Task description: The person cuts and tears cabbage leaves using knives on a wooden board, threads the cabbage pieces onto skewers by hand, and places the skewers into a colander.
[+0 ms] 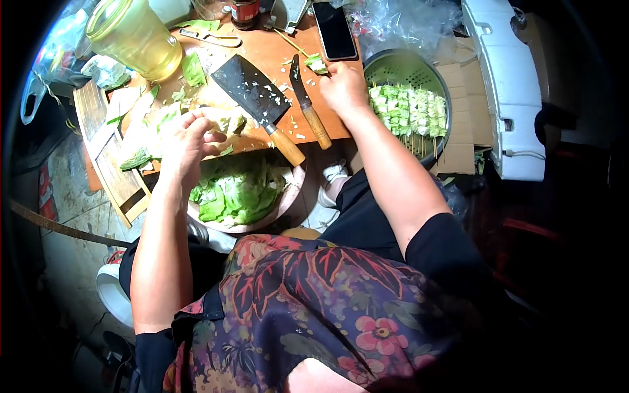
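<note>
My right hand point(344, 92) is closed at the orange table's right side, on a thin wooden skewer point(292, 43) with a piece of green leaf point(316, 63) threaded near my fingers. My left hand point(185, 141) hovers by the table's front edge, its fingers bent and apart, and I see nothing held in it. Beside it lie loose cabbage or lettuce leaves point(135, 158) and a pale stem end point(233, 124). Between my hands rest a cleaver point(249, 88) and a small knife with a wooden handle point(314, 126).
A green colander point(441, 76) at the right holds several leaf-loaded skewers point(407, 111). Below the table edge, a basin point(292, 196) contains leaves point(239, 196). A yellowish container point(134, 42), a peeler point(211, 38), a jar point(244, 13) and a phone point(335, 31) stand or lie farther back.
</note>
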The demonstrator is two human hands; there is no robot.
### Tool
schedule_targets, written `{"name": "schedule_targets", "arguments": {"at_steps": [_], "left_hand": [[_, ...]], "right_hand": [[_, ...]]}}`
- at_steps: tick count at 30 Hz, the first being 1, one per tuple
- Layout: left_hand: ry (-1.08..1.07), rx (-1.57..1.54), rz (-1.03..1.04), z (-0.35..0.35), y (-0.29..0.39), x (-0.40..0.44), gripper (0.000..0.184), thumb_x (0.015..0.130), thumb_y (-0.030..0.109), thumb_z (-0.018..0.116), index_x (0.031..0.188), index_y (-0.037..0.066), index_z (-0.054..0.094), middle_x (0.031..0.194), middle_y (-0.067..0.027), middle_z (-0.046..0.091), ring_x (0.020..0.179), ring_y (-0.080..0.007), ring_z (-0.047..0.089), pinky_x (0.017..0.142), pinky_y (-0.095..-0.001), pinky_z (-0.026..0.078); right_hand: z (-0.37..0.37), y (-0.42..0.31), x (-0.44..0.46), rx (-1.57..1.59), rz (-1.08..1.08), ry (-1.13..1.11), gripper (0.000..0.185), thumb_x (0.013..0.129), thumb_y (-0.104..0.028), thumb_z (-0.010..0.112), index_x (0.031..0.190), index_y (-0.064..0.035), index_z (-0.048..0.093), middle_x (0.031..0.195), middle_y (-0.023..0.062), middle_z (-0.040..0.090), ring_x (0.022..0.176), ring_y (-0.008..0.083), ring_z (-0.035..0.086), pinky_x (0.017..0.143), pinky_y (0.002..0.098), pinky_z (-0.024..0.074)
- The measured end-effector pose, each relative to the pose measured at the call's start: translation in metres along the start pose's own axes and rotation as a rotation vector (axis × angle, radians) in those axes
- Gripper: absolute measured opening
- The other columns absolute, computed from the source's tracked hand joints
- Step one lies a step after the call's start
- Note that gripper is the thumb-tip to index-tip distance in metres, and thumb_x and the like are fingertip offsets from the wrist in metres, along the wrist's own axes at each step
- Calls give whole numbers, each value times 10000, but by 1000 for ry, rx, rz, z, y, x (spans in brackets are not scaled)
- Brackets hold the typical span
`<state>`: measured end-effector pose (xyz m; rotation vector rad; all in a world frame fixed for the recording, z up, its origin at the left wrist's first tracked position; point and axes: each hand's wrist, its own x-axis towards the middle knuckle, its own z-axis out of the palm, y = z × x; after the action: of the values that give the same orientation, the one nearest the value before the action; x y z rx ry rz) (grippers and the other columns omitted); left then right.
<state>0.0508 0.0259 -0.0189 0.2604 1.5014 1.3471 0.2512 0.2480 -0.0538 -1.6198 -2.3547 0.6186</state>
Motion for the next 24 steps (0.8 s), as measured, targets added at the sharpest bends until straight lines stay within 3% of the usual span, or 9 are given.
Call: {"name": "schedule_targets", "arguments": {"at_steps": [7, 10, 12, 14, 15, 16, 18, 22, 24], "left_hand": [[60, -204, 25, -7, -2, -2, 212, 885, 112, 539, 1076, 27, 507, 878, -73, 586, 690, -182, 622, 537, -232, 495], [132, -265, 52, -7, 3, -11, 225, 844, 119, 578, 1034, 13, 521, 801, -63, 584, 713, -185, 625, 619, -265, 517], [169, -248, 86, -14, 4, -12, 177, 854, 120, 568, 991, 16, 525, 789, -62, 568, 726, -192, 626, 643, -284, 526], [203, -298, 128, -21, 4, -12, 152, 859, 110, 566, 974, 18, 529, 801, -57, 562, 713, -187, 624, 638, -286, 529], [225, -323, 136, -23, 4, -11, 136, 861, 101, 567, 965, 19, 532, 797, -52, 558, 696, -179, 619, 635, -287, 533], [233, -352, 147, -26, 2, -9, 230, 863, 113, 590, 1056, 21, 505, 874, -86, 573, 704, -193, 625, 607, -290, 561], [251, -395, 174, -28, 3, -10, 222, 858, 110, 595, 1041, 18, 511, 868, -88, 577, 712, -194, 617, 618, -302, 566], [351, -476, 151, -30, 7, -9, 193, 856, 98, 592, 1016, 16, 523, 865, -86, 582, 715, -194, 611, 632, -312, 572], [390, -586, 162, -31, 11, -10, 145, 840, 77, 586, 974, 37, 544, 803, -64, 576, 656, -163, 593, 602, -293, 563]], "right_hand": [[19, 28, 21, -165, 81, -38, 181, 778, -249, 633, 895, -121, 685, 1037, 115, 620, 954, 296, 608, 837, 388, 484], [15, 22, 21, -99, 63, -46, 131, 773, -241, 626, 811, -126, 676, 877, 112, 669, 829, 291, 639, 753, 384, 506], [8, 9, 15, 55, -37, -32, 108, 755, -210, 612, 760, -112, 657, 798, 108, 665, 785, 299, 637, 712, 396, 496], [-6, -18, -3, 161, -286, -46, 106, 747, -189, 609, 759, -93, 652, 770, 111, 660, 727, 274, 640, 662, 368, 496], [-14, -34, -17, 256, -343, -130, 109, 744, -181, 610, 766, -82, 649, 736, 106, 650, 679, 239, 631, 634, 341, 492], [-22, -50, -33, 349, -400, -214, 113, 740, -173, 612, 773, -71, 647, 703, 101, 640, 631, 205, 621, 606, 313, 488], [-31, -71, -65, 474, -469, -384, 122, 732, -168, 622, 768, -52, 633, 637, 65, 602, 572, 116, 566, 577, 263, 474], [-43, -97, -106, 478, -568, -531, 106, 724, -147, 628, 766, -50, 632, 614, 52, 588, 554, 115, 558, 560, 258, 467], [-40, -99, -114, 486, -500, -568, 94, 727, -129, 618, 763, -41, 617, 631, 55, 583, 551, 112, 554, 543, 257, 453]]}}
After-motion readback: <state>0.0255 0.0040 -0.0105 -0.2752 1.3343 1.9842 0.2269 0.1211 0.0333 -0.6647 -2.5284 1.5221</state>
